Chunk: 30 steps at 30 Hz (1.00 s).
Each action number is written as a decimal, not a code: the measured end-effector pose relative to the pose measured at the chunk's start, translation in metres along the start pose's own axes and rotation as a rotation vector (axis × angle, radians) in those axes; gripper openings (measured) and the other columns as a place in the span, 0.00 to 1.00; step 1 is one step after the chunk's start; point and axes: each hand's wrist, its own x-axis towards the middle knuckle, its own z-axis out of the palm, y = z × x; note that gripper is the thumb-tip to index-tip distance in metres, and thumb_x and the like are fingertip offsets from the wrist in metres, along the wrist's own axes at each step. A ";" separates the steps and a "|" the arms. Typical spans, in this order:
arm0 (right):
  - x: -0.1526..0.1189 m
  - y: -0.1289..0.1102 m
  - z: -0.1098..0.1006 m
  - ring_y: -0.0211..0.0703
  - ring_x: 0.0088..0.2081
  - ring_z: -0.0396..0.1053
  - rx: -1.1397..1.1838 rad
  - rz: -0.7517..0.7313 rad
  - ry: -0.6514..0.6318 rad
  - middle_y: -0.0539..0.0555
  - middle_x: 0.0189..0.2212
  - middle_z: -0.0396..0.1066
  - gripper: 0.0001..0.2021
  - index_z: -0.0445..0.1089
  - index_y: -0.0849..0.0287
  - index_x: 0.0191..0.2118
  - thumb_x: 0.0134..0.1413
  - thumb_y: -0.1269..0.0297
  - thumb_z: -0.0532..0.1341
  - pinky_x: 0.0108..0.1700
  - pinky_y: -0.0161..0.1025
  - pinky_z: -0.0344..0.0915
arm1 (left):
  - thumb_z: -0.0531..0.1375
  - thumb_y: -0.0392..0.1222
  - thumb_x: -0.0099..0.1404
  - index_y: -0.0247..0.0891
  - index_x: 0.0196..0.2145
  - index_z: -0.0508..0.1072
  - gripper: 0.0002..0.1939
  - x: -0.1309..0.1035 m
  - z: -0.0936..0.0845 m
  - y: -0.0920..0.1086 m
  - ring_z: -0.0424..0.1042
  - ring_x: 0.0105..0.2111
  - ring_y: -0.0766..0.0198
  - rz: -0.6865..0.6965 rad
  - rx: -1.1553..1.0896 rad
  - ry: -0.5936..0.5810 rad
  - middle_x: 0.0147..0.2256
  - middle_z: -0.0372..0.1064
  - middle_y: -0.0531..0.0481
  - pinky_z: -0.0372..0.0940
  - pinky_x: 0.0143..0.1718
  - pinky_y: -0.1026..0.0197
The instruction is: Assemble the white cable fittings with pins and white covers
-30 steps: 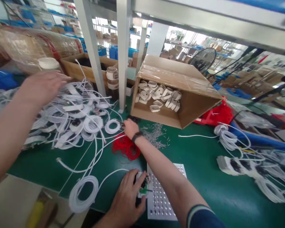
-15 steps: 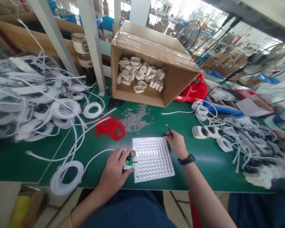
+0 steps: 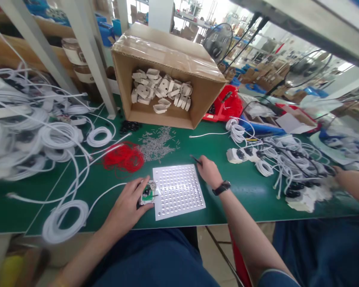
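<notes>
My left hand (image 3: 128, 201) is closed round a small white housing with a green circuit board (image 3: 148, 194), from which a white cable runs left to a coil (image 3: 66, 221). The housing touches the left edge of a white sheet (image 3: 179, 191) dotted with rows of shiny round pieces. My right hand (image 3: 208, 171), with a black watch on its wrist, is at the sheet's upper right corner. Its fingers are closed on a thin dark tool (image 3: 196, 160), whose tip points up and left. Red thin wire (image 3: 124, 157) and a heap of screws (image 3: 157, 145) lie beyond the sheet.
A cardboard box (image 3: 167, 52) at the back holds white plastic housings (image 3: 164, 87). Coiled white cables (image 3: 60, 135) pile up on the left, with more (image 3: 283, 159) on the right. Beyond the right pile is a red bin (image 3: 227, 103). Another person's hand (image 3: 347, 179) reaches in from the right.
The camera view has turned, shifting the scene left. The dark tool in my right hand has tilted from nearly upright to lower, pointing left. My left hand still holds the housing.
</notes>
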 end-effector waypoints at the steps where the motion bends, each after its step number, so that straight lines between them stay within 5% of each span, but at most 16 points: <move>1: -0.006 -0.007 -0.005 0.40 0.26 0.64 0.025 -0.011 0.003 0.53 0.25 0.69 0.04 0.67 0.60 0.32 0.53 0.71 0.55 0.28 0.34 0.52 | 0.62 0.45 0.57 0.43 0.62 0.47 0.40 0.001 -0.001 0.001 0.58 0.54 0.52 -0.027 -0.022 0.003 0.55 0.57 0.43 0.57 0.56 0.48; 5: -0.046 -0.052 -0.010 0.38 0.26 0.65 0.481 -0.124 -0.123 0.52 0.32 0.74 0.08 0.69 0.59 0.39 0.51 0.66 0.60 0.27 0.33 0.58 | 0.66 0.43 0.53 0.41 0.58 0.54 0.38 0.002 0.001 0.000 0.59 0.54 0.53 -0.082 -0.093 0.050 0.54 0.60 0.43 0.57 0.56 0.48; 9: -0.082 -0.105 0.019 0.38 0.28 0.68 0.733 -0.265 -0.194 0.51 0.28 0.73 0.03 0.72 0.58 0.33 0.50 0.69 0.61 0.31 0.34 0.63 | 0.64 0.47 0.55 0.43 0.56 0.58 0.33 0.001 0.008 -0.006 0.59 0.54 0.52 -0.012 -0.127 0.075 0.53 0.60 0.44 0.57 0.55 0.47; 12: -0.087 -0.126 0.045 0.40 0.34 0.68 0.608 -0.386 -0.086 0.53 0.31 0.71 0.05 0.72 0.58 0.33 0.51 0.74 0.60 0.38 0.35 0.65 | 0.64 0.48 0.55 0.44 0.56 0.59 0.33 0.001 0.011 -0.009 0.60 0.53 0.52 0.006 -0.146 0.107 0.52 0.60 0.43 0.58 0.54 0.46; 15: -0.079 -0.128 0.056 0.40 0.37 0.68 0.412 -0.450 -0.117 0.54 0.35 0.69 0.10 0.72 0.58 0.37 0.53 0.76 0.57 0.40 0.35 0.65 | 0.65 0.48 0.55 0.44 0.57 0.59 0.34 0.000 0.012 -0.009 0.60 0.53 0.52 0.004 -0.162 0.126 0.52 0.60 0.43 0.58 0.54 0.45; 22: -0.069 -0.130 0.031 0.40 0.40 0.69 0.037 -0.758 -0.310 0.53 0.45 0.68 0.12 0.66 0.57 0.44 0.57 0.77 0.53 0.36 0.33 0.63 | 0.64 0.48 0.55 0.43 0.57 0.59 0.33 -0.003 0.011 -0.008 0.60 0.53 0.52 0.045 -0.189 0.154 0.52 0.60 0.42 0.59 0.54 0.46; 30: -0.075 -0.152 0.033 0.42 0.27 0.68 -0.330 -0.551 -0.231 0.57 0.35 0.70 0.08 0.68 0.60 0.40 0.57 0.72 0.53 0.22 0.36 0.50 | 0.66 0.43 0.53 0.43 0.55 0.60 0.33 -0.002 0.006 -0.003 0.61 0.52 0.53 0.015 -0.187 0.155 0.51 0.62 0.44 0.60 0.53 0.48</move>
